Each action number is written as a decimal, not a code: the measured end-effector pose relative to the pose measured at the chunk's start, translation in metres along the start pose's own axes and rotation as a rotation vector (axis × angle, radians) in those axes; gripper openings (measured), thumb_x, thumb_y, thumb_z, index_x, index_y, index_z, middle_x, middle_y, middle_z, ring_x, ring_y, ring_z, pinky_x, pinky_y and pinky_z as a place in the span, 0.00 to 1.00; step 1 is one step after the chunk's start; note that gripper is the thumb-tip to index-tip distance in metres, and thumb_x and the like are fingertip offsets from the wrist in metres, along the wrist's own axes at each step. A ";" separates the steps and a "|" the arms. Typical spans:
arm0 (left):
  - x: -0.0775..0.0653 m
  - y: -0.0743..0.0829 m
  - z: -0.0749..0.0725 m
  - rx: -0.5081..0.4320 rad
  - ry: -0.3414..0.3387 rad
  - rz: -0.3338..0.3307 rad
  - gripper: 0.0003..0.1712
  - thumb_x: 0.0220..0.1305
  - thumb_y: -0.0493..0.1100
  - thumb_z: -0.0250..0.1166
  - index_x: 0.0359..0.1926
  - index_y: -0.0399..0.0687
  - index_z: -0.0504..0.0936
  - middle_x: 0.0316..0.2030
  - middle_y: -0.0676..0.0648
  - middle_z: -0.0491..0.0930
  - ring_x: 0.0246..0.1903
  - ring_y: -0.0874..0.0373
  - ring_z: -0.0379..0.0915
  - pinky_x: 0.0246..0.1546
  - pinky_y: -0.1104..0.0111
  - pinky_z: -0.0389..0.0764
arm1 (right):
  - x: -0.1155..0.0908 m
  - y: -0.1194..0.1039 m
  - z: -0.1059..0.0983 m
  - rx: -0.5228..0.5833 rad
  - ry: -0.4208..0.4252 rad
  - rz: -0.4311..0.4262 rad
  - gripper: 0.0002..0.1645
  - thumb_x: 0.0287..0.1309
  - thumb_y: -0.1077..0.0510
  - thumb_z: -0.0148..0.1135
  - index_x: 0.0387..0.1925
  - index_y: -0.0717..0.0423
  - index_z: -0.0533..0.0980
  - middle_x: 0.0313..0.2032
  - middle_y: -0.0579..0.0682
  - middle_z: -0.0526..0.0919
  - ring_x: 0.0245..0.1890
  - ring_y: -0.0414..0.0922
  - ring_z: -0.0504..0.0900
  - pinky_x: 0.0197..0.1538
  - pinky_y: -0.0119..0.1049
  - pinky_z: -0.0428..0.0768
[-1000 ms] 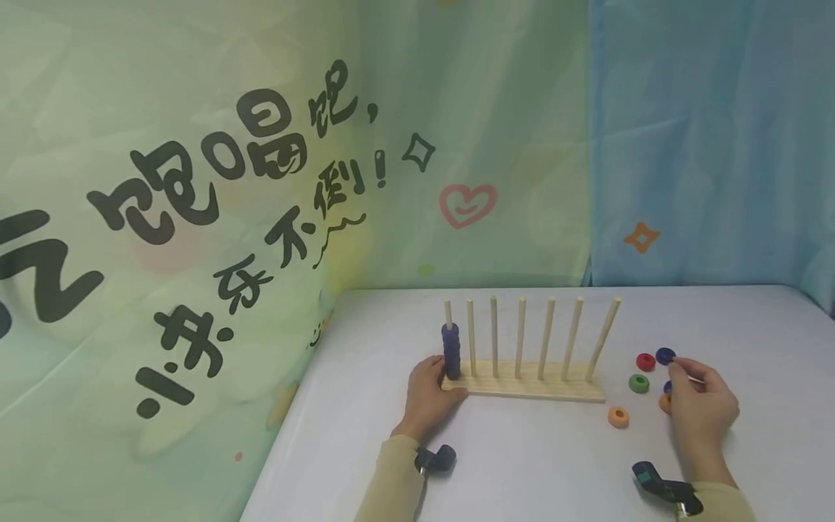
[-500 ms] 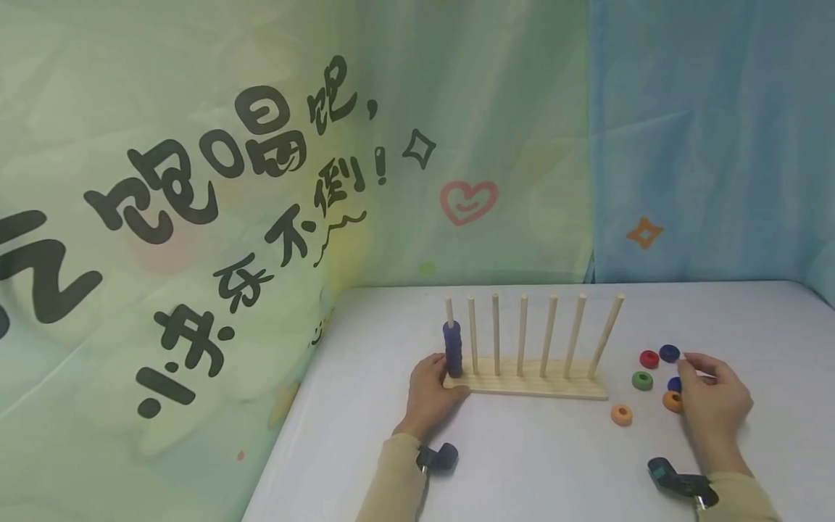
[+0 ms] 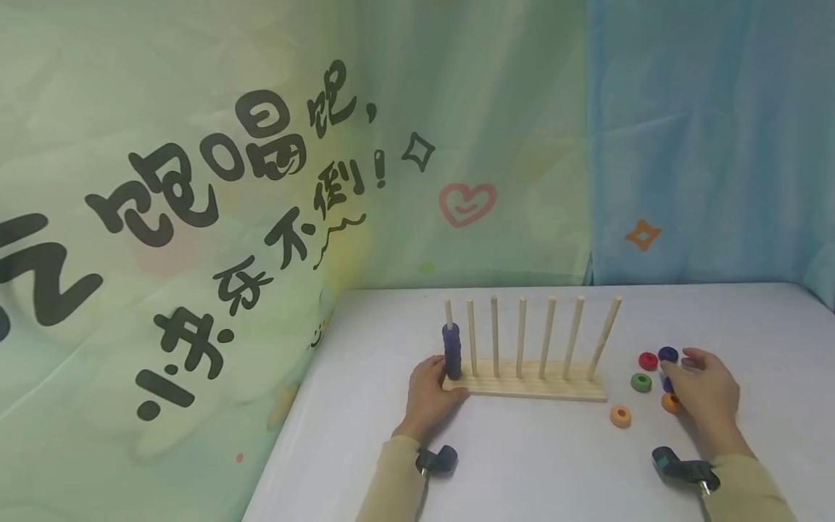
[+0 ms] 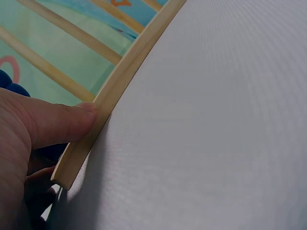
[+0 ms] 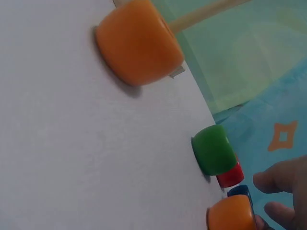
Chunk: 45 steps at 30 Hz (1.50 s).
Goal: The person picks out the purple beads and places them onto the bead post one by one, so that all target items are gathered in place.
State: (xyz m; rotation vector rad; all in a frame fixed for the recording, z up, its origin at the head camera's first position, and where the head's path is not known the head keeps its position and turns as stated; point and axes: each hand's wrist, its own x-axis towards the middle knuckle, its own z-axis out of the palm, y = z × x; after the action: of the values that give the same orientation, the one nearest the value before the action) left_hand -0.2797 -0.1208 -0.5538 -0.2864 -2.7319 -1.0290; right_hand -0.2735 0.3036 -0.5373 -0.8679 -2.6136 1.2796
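My left hand (image 3: 427, 395) grips the left end of a wooden peg rack (image 3: 535, 389). In the left wrist view the thumb (image 4: 72, 122) presses the front edge of its base. A stack of blue beads (image 3: 451, 351) fills most of the leftmost peg; the other pegs are bare. My right hand (image 3: 711, 388) is over the loose beads at the right, thumb and fingers apart, with nothing seen between them. Closest to it are a blue bead (image 3: 668, 354), a partly covered second blue bead (image 3: 666, 384) and an orange bead (image 3: 669, 403).
A red bead (image 3: 648, 361), a green bead (image 3: 641, 382) and another orange bead (image 3: 620, 416) lie between the rack and my right hand. The white table (image 3: 522, 464) meets a printed curtain (image 3: 509, 145) behind and at the left.
The right hand first shifts right, away from the far blue bead, then back left as its thumb and fingers spread. The left hand stays on the rack. The loose beads keep their places.
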 end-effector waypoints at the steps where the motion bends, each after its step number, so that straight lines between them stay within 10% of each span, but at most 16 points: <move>1: 0.000 0.000 0.000 0.002 -0.002 -0.003 0.35 0.48 0.50 0.74 0.58 0.43 0.79 0.57 0.47 0.78 0.61 0.49 0.68 0.67 0.55 0.62 | 0.001 0.001 0.000 -0.001 -0.005 -0.003 0.41 0.67 0.49 0.52 0.73 0.64 0.52 0.68 0.70 0.61 0.64 0.67 0.62 0.62 0.60 0.69; 45: 0.000 -0.002 0.003 0.004 0.012 0.009 0.35 0.47 0.50 0.74 0.57 0.43 0.80 0.56 0.48 0.78 0.60 0.50 0.69 0.67 0.55 0.62 | 0.014 0.002 0.006 -0.129 -0.011 -0.074 0.37 0.65 0.51 0.54 0.65 0.73 0.61 0.58 0.74 0.67 0.52 0.68 0.65 0.54 0.60 0.73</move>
State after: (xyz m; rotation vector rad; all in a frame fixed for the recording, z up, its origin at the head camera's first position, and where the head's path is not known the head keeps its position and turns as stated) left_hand -0.2802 -0.1206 -0.5570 -0.2911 -2.7187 -1.0200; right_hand -0.2862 0.3078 -0.5443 -0.7753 -2.7343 1.1120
